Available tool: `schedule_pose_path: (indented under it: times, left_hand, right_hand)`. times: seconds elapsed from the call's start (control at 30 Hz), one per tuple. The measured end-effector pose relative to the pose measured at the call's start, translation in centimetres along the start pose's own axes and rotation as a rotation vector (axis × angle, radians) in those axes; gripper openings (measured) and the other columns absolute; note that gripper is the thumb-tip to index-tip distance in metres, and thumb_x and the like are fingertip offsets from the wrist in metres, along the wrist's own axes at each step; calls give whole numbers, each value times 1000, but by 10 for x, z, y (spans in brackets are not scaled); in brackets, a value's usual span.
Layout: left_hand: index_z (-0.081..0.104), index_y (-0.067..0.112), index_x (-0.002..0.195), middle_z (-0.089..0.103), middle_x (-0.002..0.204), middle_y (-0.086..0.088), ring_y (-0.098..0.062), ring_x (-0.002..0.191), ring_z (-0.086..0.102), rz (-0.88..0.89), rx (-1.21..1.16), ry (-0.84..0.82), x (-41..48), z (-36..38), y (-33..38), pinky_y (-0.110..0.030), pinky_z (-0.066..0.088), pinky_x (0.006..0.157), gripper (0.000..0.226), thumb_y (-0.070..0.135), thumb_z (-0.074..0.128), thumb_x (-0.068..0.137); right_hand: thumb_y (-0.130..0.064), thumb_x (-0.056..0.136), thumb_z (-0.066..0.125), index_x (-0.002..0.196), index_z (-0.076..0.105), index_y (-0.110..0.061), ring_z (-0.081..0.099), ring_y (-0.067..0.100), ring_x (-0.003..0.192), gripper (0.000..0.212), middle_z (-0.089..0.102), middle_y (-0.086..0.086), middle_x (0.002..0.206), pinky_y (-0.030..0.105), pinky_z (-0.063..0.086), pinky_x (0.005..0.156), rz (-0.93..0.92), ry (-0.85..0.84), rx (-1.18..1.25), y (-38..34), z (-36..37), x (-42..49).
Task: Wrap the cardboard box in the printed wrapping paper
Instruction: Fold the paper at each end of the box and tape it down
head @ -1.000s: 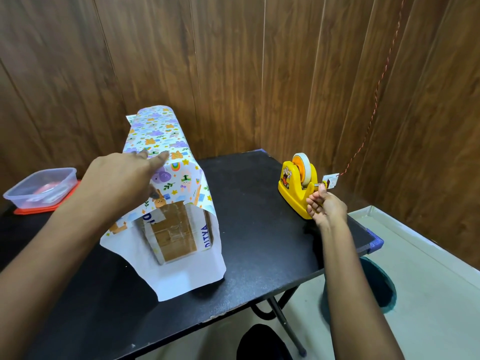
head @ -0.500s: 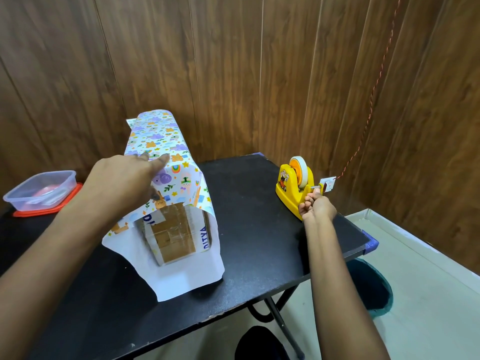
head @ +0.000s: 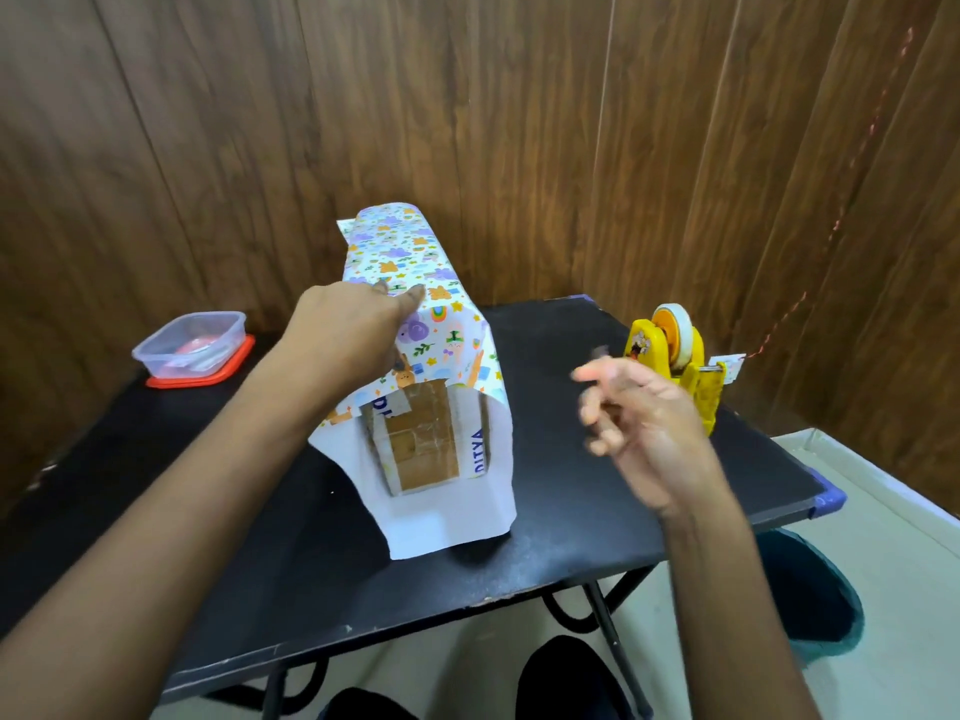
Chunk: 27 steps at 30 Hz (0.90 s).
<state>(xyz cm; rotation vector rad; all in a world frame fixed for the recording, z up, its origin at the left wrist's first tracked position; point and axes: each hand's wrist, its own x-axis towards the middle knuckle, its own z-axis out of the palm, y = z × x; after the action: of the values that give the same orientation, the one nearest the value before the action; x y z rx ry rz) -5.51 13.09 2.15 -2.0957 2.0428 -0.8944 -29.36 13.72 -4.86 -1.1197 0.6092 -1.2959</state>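
The cardboard box (head: pixel 423 444) carries blue capital letters on the white band at the right edge of its open near end, reading "DITYA" running up the side. Near its top left corner, part of another blue letter, perhaps a "D", shows beside a strip of tape. The sticker on the yellow tape dispenser (head: pixel 675 363) is too small to read.

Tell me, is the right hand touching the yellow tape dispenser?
Apart. The head view shows the right hand lifted, with black table showing between its fingers and the tape dispenser.
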Motion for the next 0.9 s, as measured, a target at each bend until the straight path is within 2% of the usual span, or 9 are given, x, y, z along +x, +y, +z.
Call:
schedule_pose_path:
  times: [0.07,0.13,0.27,0.43,0.57,0.63,0.7,0.77,0.9]
  left_hand:
    - [13,32,149,43,143,-4,-26,119,51,-7,-3,-1,0,-1,0,-31,41,70,76,45,57,88]
    - [15,31,148,49,137,-3,-27,115,53,-6,-14,5,-1,-2,0,-31,37,68,76,44,59,87]
    - [15,29,149,52,130,-4,-27,111,54,7,-3,11,-1,-2,0,-30,33,66,76,41,59,88]
    - [12,28,149,52,131,-5,-26,108,56,36,26,34,0,-1,-1,-31,32,62,74,41,55,91]
    - [11,27,149,52,131,-6,-25,105,57,54,54,55,1,3,-2,-26,28,50,73,40,54,92]
    - [11,27,149,53,131,-7,-25,105,57,56,62,56,2,4,-2,-26,25,47,72,39,54,92]
    - [11,27,149,53,131,-6,-25,106,57,55,66,62,2,5,-3,-25,21,46,72,39,54,92]
    - [12,27,149,53,130,-6,-25,106,57,54,64,67,2,5,-3,-25,20,46,72,38,54,92]
    - [11,27,149,51,132,-7,-26,107,56,60,74,59,3,6,-2,-24,19,45,74,39,55,91]
  right_hand:
    - [-1,93,44,78,61,-5,37,9,32,23,55,6,49,18,37,37,13,-159,-121,8,40,-16]
    - [-2,95,45,76,61,-8,39,11,33,25,56,6,51,19,36,38,46,-224,-204,29,75,-21]
    - [-18,99,45,72,55,-12,38,11,41,29,51,2,55,18,34,41,86,-23,-187,75,113,-1]
    - [-20,100,44,74,52,-12,36,12,45,28,48,2,60,19,31,38,97,140,-103,93,123,27]
    - [-21,99,45,71,53,-11,41,13,45,30,52,3,58,22,36,43,29,223,-278,95,127,35]
    - [-23,99,43,69,51,-14,45,13,45,32,55,2,57,21,38,46,25,251,-423,95,127,38]
    - [-25,99,41,71,50,-12,47,13,41,33,58,4,56,13,37,40,49,255,-486,93,126,38]
    - [-25,100,40,69,49,-10,48,13,35,35,58,7,51,13,38,36,72,242,-465,91,127,37]
    - [-30,99,44,68,49,-8,46,15,27,38,56,10,46,22,41,41,160,223,-298,92,127,38]
